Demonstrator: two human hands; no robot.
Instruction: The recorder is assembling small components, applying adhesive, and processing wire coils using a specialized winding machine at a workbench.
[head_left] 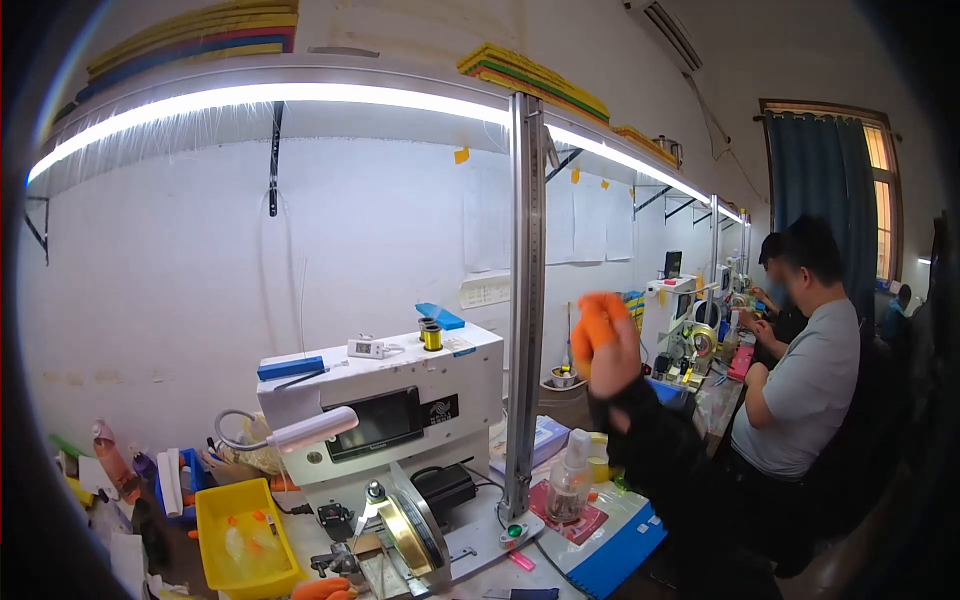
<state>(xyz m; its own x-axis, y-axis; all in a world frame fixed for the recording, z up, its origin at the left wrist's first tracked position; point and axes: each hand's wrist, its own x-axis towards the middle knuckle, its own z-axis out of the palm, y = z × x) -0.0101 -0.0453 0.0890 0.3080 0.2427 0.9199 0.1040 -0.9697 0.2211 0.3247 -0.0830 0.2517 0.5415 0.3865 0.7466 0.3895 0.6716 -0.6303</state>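
Observation:
My right hand (606,345) is raised in front of the metal post, orange covers on its fingers and a dark sleeve behind it. Its fingers look bent and pressed together; motion blurs them, and whatever they hold is too small to make out. At the bottom edge, orange-covered fingertips of my left hand (326,588) show beside the machine's gold-rimmed wheel (408,540); the rest is out of the picture. The white bench machine (470,375) has a dark screen (375,422). On its top stands a spool of yellow wire (431,336).
A yellow bin (222,497) with small bagged items sits left of the machine. A lamp (312,428) reaches across its front. Right of the upright metal post (524,300) are a clear bottle (569,480) and a blue mat (615,555). Further right, a person (800,370) stands at the bench.

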